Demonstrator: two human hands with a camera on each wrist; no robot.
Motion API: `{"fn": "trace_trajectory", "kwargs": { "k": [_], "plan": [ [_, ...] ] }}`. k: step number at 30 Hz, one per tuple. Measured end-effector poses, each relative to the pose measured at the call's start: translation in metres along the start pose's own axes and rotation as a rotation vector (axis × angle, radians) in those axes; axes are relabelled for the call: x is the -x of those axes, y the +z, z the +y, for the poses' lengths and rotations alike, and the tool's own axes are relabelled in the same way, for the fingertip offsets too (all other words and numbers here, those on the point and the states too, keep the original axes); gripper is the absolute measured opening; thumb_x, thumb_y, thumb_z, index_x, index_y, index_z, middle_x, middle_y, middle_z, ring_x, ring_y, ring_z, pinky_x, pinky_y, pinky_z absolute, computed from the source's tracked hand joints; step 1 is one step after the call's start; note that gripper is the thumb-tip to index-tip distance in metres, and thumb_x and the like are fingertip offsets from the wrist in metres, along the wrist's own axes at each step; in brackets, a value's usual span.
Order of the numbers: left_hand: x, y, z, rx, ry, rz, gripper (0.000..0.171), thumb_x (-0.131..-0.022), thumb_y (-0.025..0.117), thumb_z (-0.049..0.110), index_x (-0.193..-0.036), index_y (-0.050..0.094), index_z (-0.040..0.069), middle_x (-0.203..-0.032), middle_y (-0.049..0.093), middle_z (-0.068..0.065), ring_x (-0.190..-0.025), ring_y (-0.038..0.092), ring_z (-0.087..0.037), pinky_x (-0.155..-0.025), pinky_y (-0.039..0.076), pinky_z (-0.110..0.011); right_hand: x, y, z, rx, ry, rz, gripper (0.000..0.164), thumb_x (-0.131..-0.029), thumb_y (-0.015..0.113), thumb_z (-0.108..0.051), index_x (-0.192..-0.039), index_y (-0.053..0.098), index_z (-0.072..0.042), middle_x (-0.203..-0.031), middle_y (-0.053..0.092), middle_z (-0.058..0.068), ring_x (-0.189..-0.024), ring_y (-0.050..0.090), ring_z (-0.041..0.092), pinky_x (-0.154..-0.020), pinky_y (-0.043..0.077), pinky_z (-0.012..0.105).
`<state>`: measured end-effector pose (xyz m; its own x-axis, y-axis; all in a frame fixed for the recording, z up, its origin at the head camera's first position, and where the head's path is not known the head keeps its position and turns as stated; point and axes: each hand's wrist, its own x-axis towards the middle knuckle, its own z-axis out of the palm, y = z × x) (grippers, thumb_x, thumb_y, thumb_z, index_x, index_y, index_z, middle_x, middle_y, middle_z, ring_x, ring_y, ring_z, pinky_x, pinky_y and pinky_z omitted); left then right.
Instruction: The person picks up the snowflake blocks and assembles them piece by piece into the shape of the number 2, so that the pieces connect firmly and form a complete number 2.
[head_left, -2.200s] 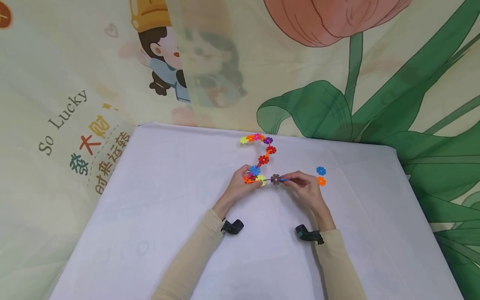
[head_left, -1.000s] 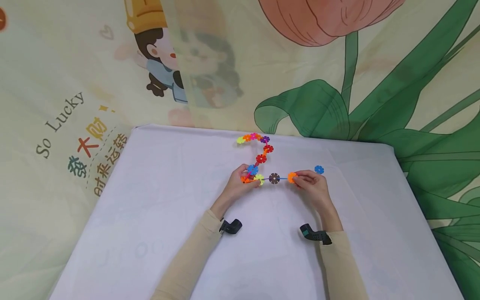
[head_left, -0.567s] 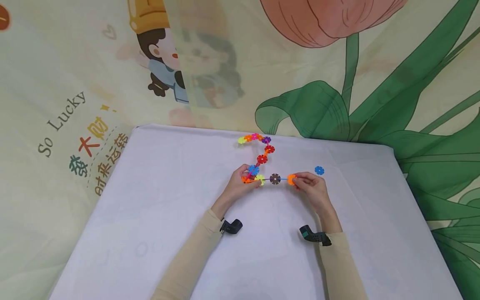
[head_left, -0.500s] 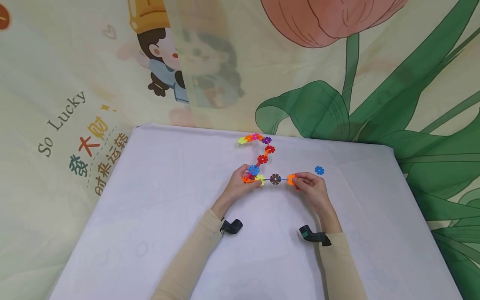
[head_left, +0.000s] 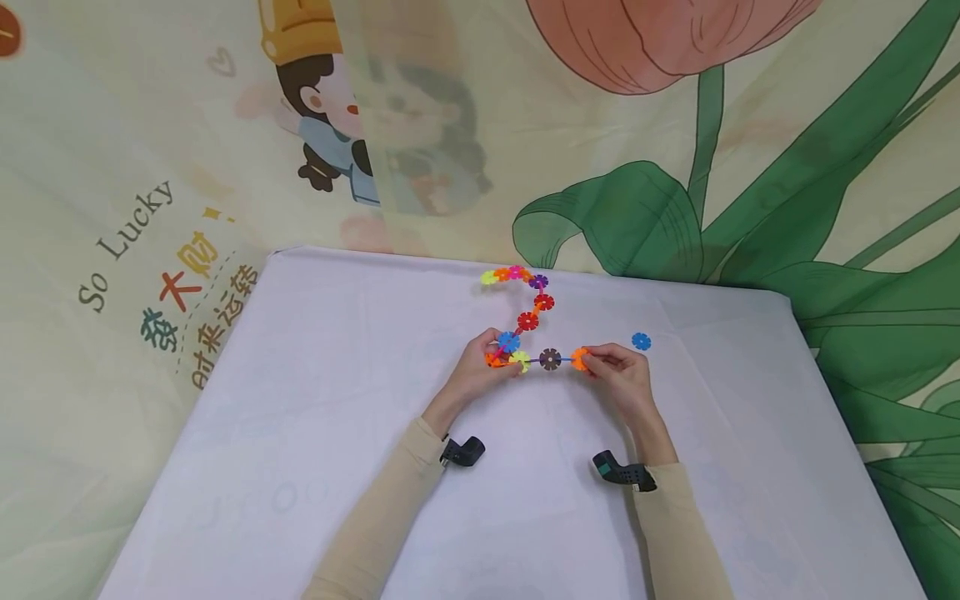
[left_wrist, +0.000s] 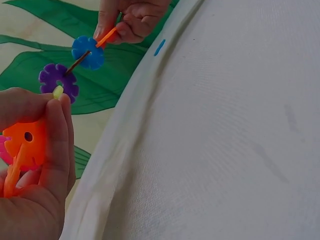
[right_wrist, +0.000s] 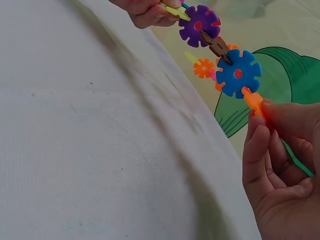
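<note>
A curved chain of slotted plastic snowflake discs runs between both hands and back toward the table's far edge. My left hand [head_left: 474, 373] pinches the yellow disc [left_wrist: 58, 92], with an orange disc [left_wrist: 29, 145] of the chain by its palm. From the yellow one the chain runs through a purple disc [right_wrist: 189, 33], a brown disc [right_wrist: 216, 46] and a blue disc [right_wrist: 227, 76]. At this end, thumb and fingers of my right hand [head_left: 624, 380] pinch an orange disc [right_wrist: 254, 102], its edge meeting the blue disc's rim. How deep the slots engage is unclear.
A loose blue disc [head_left: 641, 342] lies on the white-covered table [head_left: 517, 517], just beyond the right hand. The chain's far end, a yellow-green disc [head_left: 489, 277], is near the back edge. A printed cloth [head_left: 420, 108] hangs behind.
The orange disc lay beside the loose blue one; the right hand has since picked it up and brought it to the chain's blue end. Lately the right hand shifts slightly left. The left hand stays put.
</note>
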<state>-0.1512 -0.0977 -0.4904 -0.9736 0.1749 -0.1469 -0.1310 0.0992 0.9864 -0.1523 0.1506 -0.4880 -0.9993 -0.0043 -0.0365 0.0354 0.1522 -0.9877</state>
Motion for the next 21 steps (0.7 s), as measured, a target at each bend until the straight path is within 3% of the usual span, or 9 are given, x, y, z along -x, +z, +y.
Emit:
{"fn": "trace_trajectory", "kwargs": {
  "k": [7, 12, 21],
  "plan": [
    [0.002, -0.002, 0.0, 0.002, 0.057, -0.003, 0.03, -0.082, 0.074, 0.001, -0.105, 0.055, 0.002, -0.089, 0.07, -0.011, -0.068, 0.058, -0.014, -0.066, 0.05, -0.021, -0.001, 0.006, 0.002, -0.02, -0.009, 0.027, 0.023, -0.09, 0.068, 0.002, -0.111, 0.067, 0.012, -0.088, 0.07, -0.006, -0.075, 0.064, 0.009, -0.072, 0.056, 0.02],
    [0.002, -0.002, 0.001, 0.011, 0.062, -0.014, 0.029, -0.082, 0.073, 0.0, -0.105, 0.055, 0.001, -0.09, 0.07, -0.012, -0.069, 0.059, -0.014, -0.067, 0.05, -0.021, 0.0, 0.011, 0.008, -0.024, -0.007, 0.073, 0.021, -0.091, 0.067, 0.001, -0.11, 0.068, 0.011, -0.09, 0.069, -0.006, -0.078, 0.064, 0.009, -0.074, 0.055, 0.019],
    [0.001, 0.003, -0.005, -0.027, 0.069, 0.002, 0.03, -0.081, 0.075, 0.001, -0.105, 0.055, 0.0, -0.091, 0.069, -0.011, -0.074, 0.058, -0.014, -0.072, 0.051, -0.022, 0.002, 0.025, 0.026, -0.21, -0.012, 0.177, 0.023, -0.091, 0.065, 0.003, -0.112, 0.064, 0.014, -0.092, 0.069, -0.004, -0.079, 0.063, 0.008, -0.07, 0.054, 0.018]
  ]
}}
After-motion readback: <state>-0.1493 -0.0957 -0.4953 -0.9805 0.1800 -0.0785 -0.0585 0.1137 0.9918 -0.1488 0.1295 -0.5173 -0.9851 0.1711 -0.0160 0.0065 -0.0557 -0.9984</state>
